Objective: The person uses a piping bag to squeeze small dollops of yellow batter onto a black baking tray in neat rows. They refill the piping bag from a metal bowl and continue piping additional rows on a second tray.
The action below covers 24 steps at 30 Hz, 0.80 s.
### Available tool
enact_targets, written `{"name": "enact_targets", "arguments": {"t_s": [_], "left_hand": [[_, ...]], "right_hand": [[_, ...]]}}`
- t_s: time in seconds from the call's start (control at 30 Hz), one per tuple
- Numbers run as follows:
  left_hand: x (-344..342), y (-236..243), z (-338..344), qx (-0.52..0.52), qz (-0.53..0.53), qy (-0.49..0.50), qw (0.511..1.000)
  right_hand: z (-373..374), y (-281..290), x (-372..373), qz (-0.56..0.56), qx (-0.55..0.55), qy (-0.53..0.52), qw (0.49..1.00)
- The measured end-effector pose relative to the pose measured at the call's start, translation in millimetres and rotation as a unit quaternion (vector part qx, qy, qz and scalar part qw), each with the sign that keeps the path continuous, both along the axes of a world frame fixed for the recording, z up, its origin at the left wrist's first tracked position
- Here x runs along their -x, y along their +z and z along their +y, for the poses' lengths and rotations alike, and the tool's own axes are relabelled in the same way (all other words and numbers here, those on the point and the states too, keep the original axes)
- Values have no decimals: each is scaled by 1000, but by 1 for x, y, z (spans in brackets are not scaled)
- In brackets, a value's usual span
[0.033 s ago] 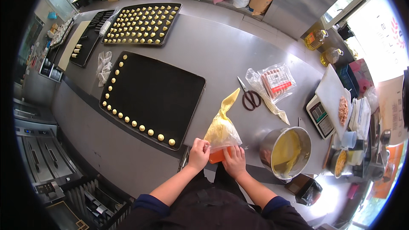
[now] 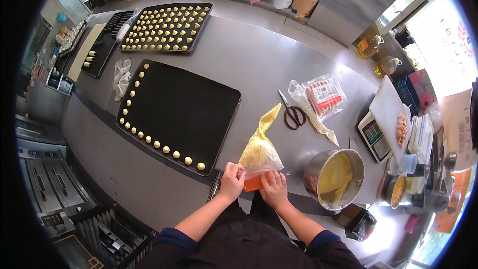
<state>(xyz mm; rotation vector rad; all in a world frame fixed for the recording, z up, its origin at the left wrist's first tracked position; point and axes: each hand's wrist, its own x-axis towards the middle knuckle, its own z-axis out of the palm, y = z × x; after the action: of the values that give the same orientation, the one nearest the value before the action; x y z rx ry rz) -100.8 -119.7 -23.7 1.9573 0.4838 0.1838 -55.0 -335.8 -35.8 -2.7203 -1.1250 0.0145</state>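
Observation:
A clear piping bag (image 2: 260, 152) with pale yellow batter lies on the steel table in front of me, its twisted tip pointing away. At its open end, my left hand (image 2: 232, 181) is closed in a pinch on the plastic edge. My right hand (image 2: 274, 188) grips a flat orange scraper (image 2: 253, 183), fingers lying along it against the bag's mouth. Part of the scraper is hidden by my hands. To the left is a black baking tray (image 2: 184, 107) with small batter mounds along its left and near edges. A steel pot (image 2: 359, 179) smeared with yellow batter stands to the right.
Dark-handled scissors (image 2: 294, 116) and a packet of sausages (image 2: 321, 98) lie beyond the bag. A scale (image 2: 373, 137) under a white cutting board (image 2: 386, 102) stands farther right. Another tray (image 2: 167, 27), full of mounds, and a crumpled cloth-like piece (image 2: 122, 79) are at far left.

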Motion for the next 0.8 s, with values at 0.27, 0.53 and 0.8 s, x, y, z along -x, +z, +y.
{"name": "enact_targets", "arguments": {"t_s": [0.27, 0.53, 0.8], "left_hand": [[34, -17, 12, -50, -13, -32, 998], [42, -37, -7, 226, 36, 173, 958], [40, -46, -6, 471, 230, 147, 839]], "right_hand": [[-9, 98, 17, 247, -46, -23, 968], [70, 146, -15, 196, -143, -24, 970], [119, 108, -45, 75, -20, 179, 981]]}}
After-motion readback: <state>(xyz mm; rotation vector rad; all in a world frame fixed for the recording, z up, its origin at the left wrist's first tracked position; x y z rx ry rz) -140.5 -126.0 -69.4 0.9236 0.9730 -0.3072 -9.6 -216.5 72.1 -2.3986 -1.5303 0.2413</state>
